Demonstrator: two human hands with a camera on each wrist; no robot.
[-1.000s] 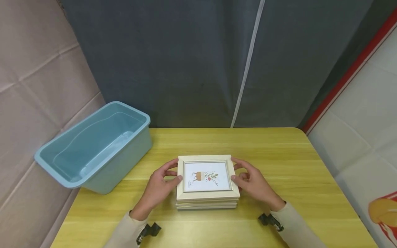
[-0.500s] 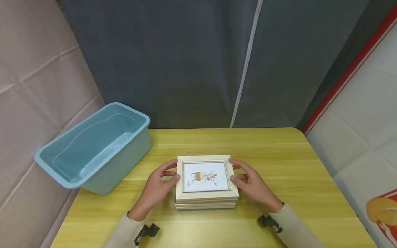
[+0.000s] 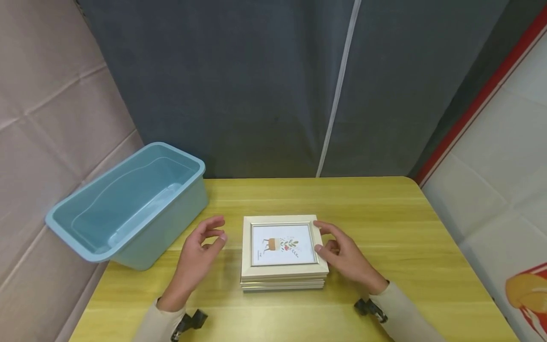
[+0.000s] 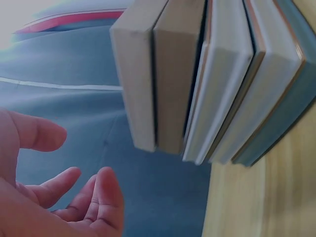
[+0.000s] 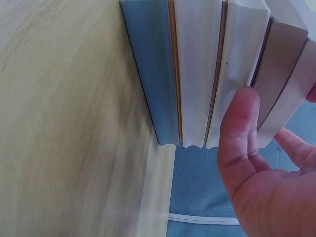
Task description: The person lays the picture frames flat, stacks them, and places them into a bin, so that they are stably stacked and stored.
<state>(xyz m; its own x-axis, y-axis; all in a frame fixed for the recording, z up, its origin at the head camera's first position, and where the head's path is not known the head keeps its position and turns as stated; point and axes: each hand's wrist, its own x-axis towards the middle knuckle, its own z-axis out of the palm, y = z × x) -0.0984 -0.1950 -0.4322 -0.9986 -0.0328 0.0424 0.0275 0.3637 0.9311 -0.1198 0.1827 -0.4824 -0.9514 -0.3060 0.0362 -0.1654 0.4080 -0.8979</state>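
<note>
A stack of several picture frames [image 3: 284, 270] lies in the middle of the table. On top is a cream frame with a plant-and-pot print [image 3: 282, 243]; white edges show lower down, and a blue frame [image 5: 150, 74] is at the bottom. My left hand [image 3: 196, 259] hovers left of the stack, apart from it, fingers loosely bent and holding nothing. On the other side, my right hand [image 3: 352, 256] touches the stack's right edge. Its thumb is near the top frame's rim, and a fingertip [image 5: 242, 106] rests against the frames' sides in the right wrist view.
A light blue plastic tub [image 3: 128, 204] stands at the table's left rear, with nothing seen inside. The wooden table [image 3: 384, 213] meets a dark grey curtain [image 3: 235, 95] at the back. Pale padded panels flank it left and right.
My left hand has let go of the stack's left side and moved left, away from it. The right hand stays at the right edge, and the stack has hardly moved.
</note>
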